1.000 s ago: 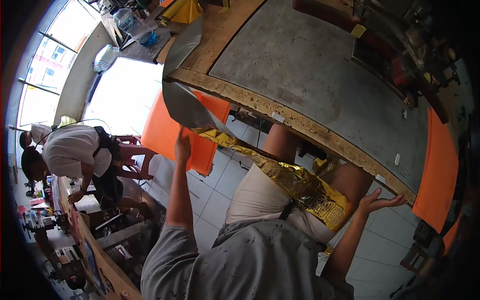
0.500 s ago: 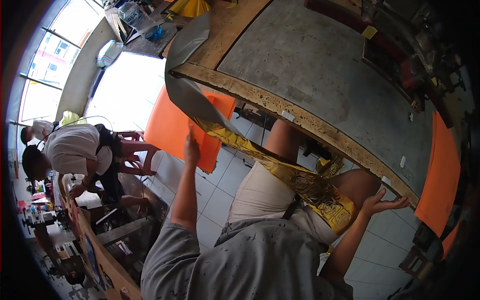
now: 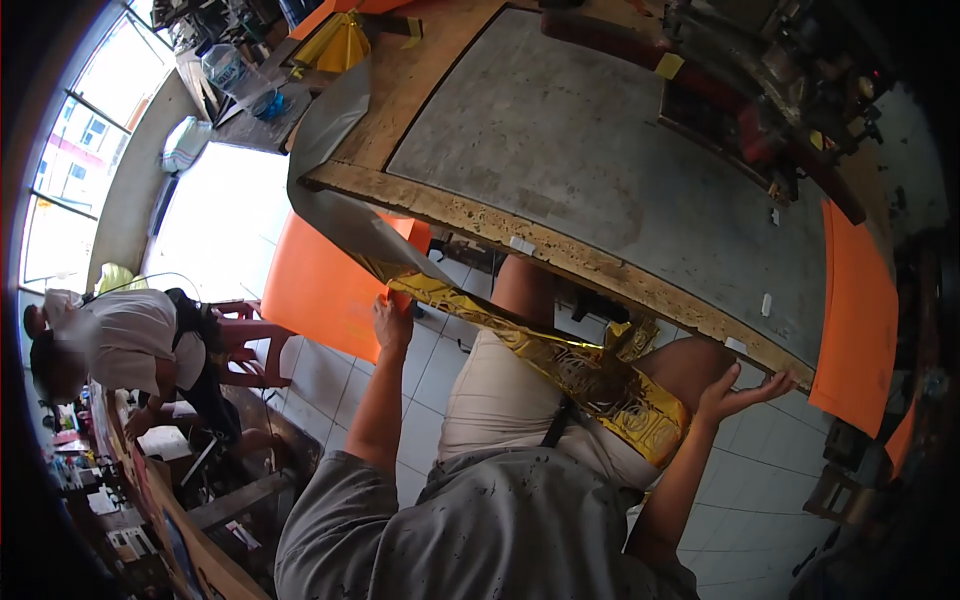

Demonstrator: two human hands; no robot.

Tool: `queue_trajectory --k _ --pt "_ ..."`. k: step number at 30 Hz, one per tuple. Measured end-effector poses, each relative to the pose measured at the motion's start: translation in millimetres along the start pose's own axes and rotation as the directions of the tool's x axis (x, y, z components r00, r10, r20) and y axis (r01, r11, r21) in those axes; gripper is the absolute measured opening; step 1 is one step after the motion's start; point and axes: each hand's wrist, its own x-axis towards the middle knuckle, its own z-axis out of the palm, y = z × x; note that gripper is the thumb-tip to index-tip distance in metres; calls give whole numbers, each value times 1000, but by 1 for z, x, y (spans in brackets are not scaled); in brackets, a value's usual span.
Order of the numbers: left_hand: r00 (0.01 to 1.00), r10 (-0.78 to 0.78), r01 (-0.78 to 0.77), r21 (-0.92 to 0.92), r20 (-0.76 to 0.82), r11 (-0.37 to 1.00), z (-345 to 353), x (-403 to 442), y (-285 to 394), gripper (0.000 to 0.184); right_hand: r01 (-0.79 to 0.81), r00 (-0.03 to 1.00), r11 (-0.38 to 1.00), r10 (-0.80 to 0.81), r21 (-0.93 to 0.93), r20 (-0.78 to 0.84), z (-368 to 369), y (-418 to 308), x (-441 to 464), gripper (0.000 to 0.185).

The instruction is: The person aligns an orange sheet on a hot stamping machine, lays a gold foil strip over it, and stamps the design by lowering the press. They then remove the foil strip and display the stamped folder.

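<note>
Orange sheet (image 3: 322,285) at 9 o'clock, less of it showing right of the left hand (image 3: 393,322) than half a second ago. That hand's fingers, straight then, are now curled by the gold foil strip's (image 3: 570,365) left end; can't tell if gripping. Reads as the working hand. Strip runs to 4 o'clock over the lap. Right hand (image 3: 725,397), 4 o'clock: unchanged, spread, empty.

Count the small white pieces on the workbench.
4: a white piece toward the left of the wooden front edge, another near the right hand, one behind that on the grey panel, one farther back by the machinery, which may hide more.
</note>
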Motion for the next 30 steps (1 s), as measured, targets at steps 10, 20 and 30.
queue_trajectory --k 10,20,30 --pt "998 -37 29 -156 -45 987 -14 23 -46 36 3 999 1000 -3 -1 -45 9 -8 3 78" --pt "981 -185 191 -363 52 912 -39 24 -57 38 -11 1000 1000 11 -9 -9 1 -1 -2 76" --pt "983 -36 -56 -483 -177 874 -107 1 -51 38 -112 993 992 113 66 -12 -8 -20 4 68"
